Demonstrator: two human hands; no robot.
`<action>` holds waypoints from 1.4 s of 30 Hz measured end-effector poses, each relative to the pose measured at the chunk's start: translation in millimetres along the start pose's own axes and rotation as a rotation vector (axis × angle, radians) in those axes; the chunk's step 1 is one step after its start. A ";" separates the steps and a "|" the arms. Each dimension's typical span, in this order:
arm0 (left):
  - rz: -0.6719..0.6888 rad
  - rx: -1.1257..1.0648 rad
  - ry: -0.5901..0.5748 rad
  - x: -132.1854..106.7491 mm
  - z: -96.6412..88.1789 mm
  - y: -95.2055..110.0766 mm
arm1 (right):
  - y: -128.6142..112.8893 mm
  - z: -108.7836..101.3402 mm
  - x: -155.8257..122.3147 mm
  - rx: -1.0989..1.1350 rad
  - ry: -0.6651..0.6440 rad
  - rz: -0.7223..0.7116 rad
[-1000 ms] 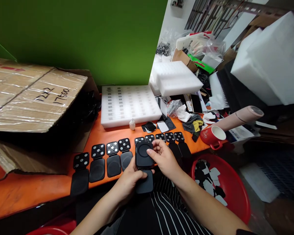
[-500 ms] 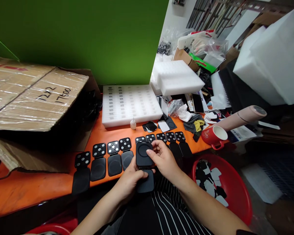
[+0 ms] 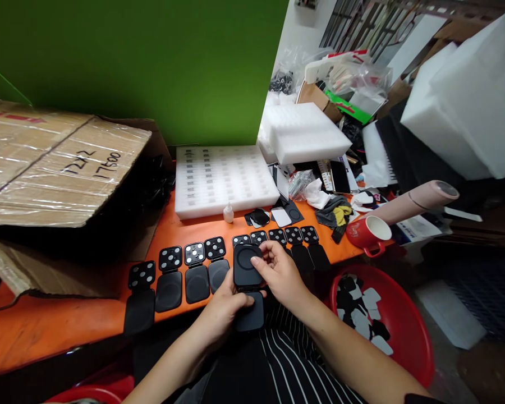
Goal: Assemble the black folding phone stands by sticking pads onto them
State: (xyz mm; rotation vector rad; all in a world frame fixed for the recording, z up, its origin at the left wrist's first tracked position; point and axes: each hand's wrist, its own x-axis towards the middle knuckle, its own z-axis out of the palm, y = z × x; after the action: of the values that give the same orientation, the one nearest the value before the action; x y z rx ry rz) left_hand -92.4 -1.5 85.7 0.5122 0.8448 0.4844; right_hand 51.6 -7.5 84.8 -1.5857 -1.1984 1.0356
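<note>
Above my lap, just off the table's front edge, a black two-panel folding wireless charger [image 3: 247, 265] lies unfolded, its upper panel marked with a ring. My left hand [image 3: 225, 308] is closed on it at the hinge, thumb across the lower panel. At the upper panel's right edge, my right hand [image 3: 283, 275] grips with its thumb on the face; its other fingers are curled, partly hidden. Behind lies a row of similar unfolded chargers [image 3: 168, 290] with silvery round dots on their far panels.
A white foam tray [image 3: 227, 207] with slots and a small white bottle [image 3: 228, 213] stand on the orange table [image 3: 46, 336]. To the left is a cardboard box [image 3: 59, 168]. At right are a red mug [image 3: 368, 233], a pinkish tumbler [image 3: 416, 203] and a red basin [image 3: 412, 314] holding black and white pieces.
</note>
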 end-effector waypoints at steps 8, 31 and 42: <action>0.007 0.008 0.005 0.7 -1.0 -1.6 | -2.1 0.7 0.0 -0.059 0.009 -0.013; 0.247 0.086 0.192 11.2 -3.9 -9.5 | -10.6 1.6 12.9 -0.389 -0.006 -0.096; 0.261 0.169 0.248 -1.0 -13.0 22.6 | -7.1 -20.2 59.2 0.206 -0.015 0.115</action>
State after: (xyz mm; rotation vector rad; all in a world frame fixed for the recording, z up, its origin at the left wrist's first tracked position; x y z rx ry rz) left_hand -107.8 18.4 92.5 0.7336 1.0679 0.7301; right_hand 80.2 48.2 90.6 -1.5011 -0.9850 1.2067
